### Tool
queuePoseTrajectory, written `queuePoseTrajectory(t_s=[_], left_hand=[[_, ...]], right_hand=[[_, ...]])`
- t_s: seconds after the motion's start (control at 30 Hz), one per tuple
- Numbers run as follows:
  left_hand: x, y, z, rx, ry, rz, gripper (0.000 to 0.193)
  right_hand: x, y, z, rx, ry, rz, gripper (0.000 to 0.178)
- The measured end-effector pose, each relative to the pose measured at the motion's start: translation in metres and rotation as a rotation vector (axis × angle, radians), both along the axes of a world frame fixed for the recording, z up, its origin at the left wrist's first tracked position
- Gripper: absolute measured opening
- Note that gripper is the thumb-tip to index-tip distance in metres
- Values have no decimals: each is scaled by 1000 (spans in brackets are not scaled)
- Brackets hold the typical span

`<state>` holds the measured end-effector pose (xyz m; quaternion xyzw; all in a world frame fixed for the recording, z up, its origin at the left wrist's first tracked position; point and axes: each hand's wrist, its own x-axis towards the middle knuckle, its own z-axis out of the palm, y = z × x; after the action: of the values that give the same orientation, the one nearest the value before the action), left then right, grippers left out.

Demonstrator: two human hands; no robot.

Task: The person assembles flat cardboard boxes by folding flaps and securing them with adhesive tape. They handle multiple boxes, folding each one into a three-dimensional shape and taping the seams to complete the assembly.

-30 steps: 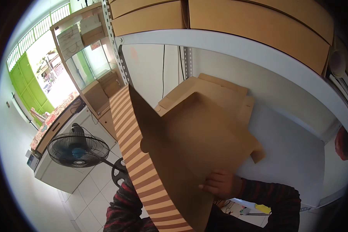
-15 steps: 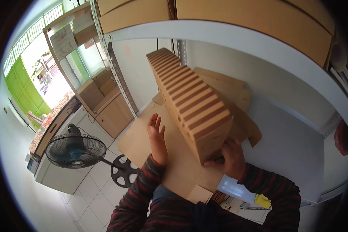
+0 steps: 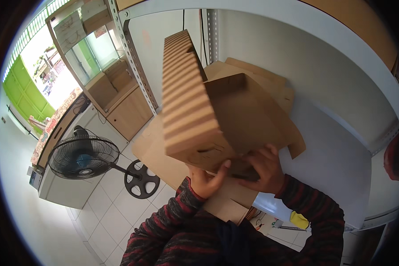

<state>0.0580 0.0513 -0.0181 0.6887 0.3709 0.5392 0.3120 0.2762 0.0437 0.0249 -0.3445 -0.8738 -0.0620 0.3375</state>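
Striped cardboard box [image 3: 186, 104] tilted over flat cardboard [image 3: 153, 144], striped side's long axis running away from the body, opening facing right. Both grips at near end: right hand [image 3: 267, 170] curled on inner near edge; left hand [image 3: 207, 182] nearer striped side, thumb on end, fingers hidden, closure can't tell.

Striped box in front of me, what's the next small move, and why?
I'd probably steady the box with the left hand and press its near end with the right hand: both hands are at that end, the box gapes open on the right, and a flap juts out there.
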Motion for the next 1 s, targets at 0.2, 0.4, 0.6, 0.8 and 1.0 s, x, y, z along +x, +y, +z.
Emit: queuePoseTrajectory(t_s=[0.2, 0.4, 0.6, 0.8, 1.0], left_hand=[[-3, 14, 6, 98, -230, 337, 59], [-20, 26, 19, 193, -359, 403, 82], [-12, 0, 46, 877, 248, 832, 55], [43, 20, 55, 558, 600, -10, 43], [29, 34, 53, 375, 824, -107, 21]], right_hand=[[5, -1, 36, -57, -184, -70, 65], [44, -8, 84, -291, -410, -271, 61], [62, 8, 64, -262, -250, -249, 22], [68, 15, 64, -426, -221, -157, 23], [77, 18, 72, -399, -147, -81, 16]])
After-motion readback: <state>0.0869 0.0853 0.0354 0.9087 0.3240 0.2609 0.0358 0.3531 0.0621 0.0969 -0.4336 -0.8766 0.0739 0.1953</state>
